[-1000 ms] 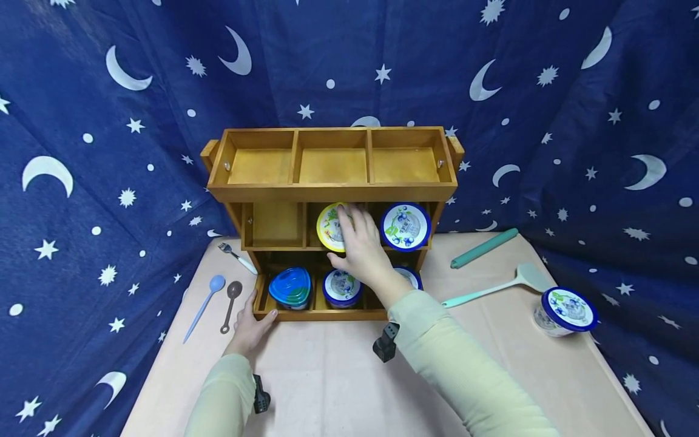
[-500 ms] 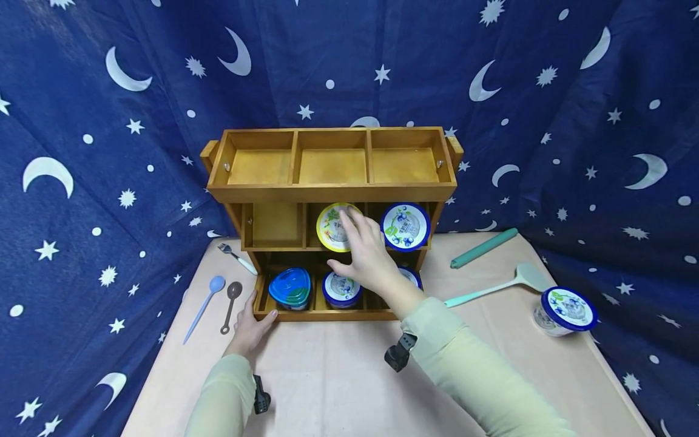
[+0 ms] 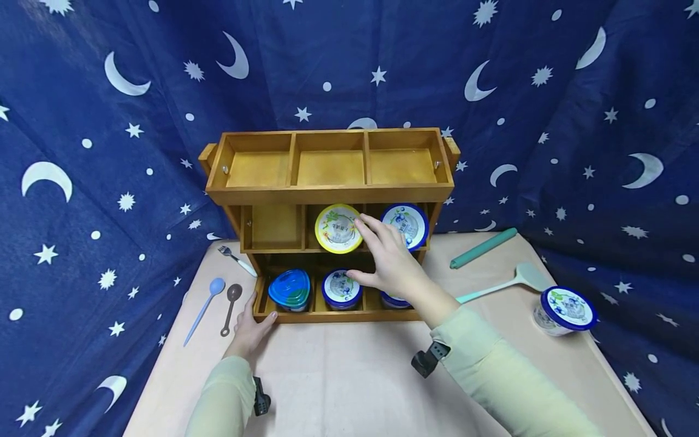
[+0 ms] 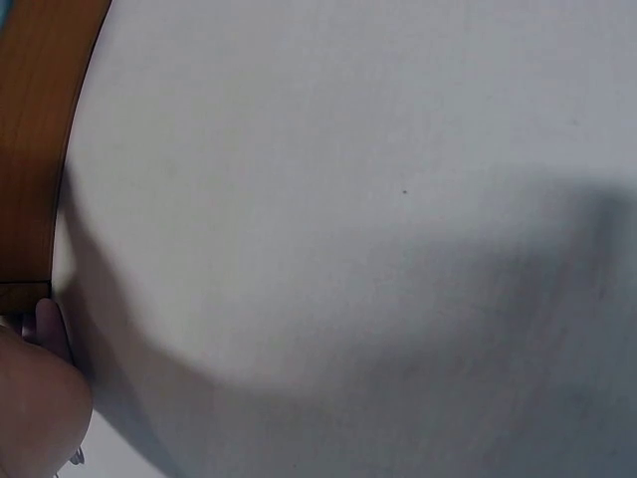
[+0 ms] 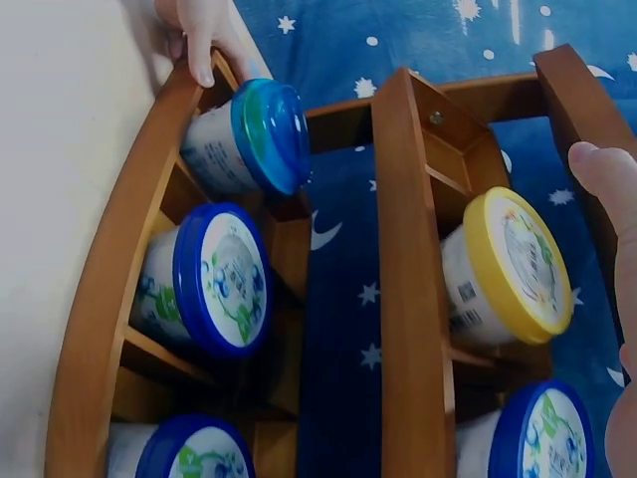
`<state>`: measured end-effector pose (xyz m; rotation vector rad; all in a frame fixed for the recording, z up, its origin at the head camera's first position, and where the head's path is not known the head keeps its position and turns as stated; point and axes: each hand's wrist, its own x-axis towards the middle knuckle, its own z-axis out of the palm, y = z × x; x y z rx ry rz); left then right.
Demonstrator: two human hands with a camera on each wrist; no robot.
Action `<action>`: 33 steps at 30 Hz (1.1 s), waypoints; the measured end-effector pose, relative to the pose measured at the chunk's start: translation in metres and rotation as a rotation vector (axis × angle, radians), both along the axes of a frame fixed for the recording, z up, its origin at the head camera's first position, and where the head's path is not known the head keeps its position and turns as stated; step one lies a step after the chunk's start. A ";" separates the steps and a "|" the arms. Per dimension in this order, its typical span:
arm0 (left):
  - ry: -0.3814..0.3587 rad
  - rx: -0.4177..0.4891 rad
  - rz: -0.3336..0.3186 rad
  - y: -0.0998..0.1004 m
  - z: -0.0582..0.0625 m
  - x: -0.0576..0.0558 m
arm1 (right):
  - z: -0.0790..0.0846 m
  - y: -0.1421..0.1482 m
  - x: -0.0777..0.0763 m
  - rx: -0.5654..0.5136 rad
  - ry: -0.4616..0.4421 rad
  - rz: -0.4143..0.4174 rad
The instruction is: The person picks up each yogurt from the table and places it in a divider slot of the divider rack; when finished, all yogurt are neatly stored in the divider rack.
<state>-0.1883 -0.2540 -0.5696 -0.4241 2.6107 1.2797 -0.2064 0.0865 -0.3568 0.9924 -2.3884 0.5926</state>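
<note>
A tiered wooden storage rack (image 3: 327, 195) stands on the table. My left hand (image 3: 251, 329) holds the left front corner of its bottom tier, thumb on the front board. My right hand (image 3: 394, 260) hovers in front of the middle tier with fingers spread and nothing in it. Close to its fingertips is a yellow-lidded tub (image 3: 334, 229) in the middle compartment; a blue-lidded tub (image 3: 401, 220), partly behind the hand, occupies the right one. Down in the bottom tier sit a tub with a shiny blue lid (image 3: 289, 287) and two more blue-lidded tubs (image 5: 234, 279).
Left of the rack lie a fork (image 3: 238, 260), a blue spoon (image 3: 204, 309) and a brown spoon (image 3: 233, 294). To the right are a green rolled stick (image 3: 483, 248), a mint-green spatula (image 3: 530, 277) and another blue-lidded tub (image 3: 565, 311). A starry blue curtain (image 3: 349, 67) hangs behind.
My right hand has come off the yellow-lidded tub and moved right and slightly down, overlapping the blue-lidded tub beside it. The left hand stays on the rack's corner.
</note>
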 end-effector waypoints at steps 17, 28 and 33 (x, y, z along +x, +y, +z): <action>0.027 0.007 -0.009 0.000 -0.001 0.002 | 0.001 0.063 0.007 -0.155 -0.074 -0.099; 0.033 0.023 -0.014 0.001 -0.001 0.001 | -0.023 0.119 0.010 -0.239 -0.138 -0.261; 0.029 0.013 -0.013 -0.001 -0.001 0.001 | -0.035 0.151 0.013 -0.251 -0.216 -0.364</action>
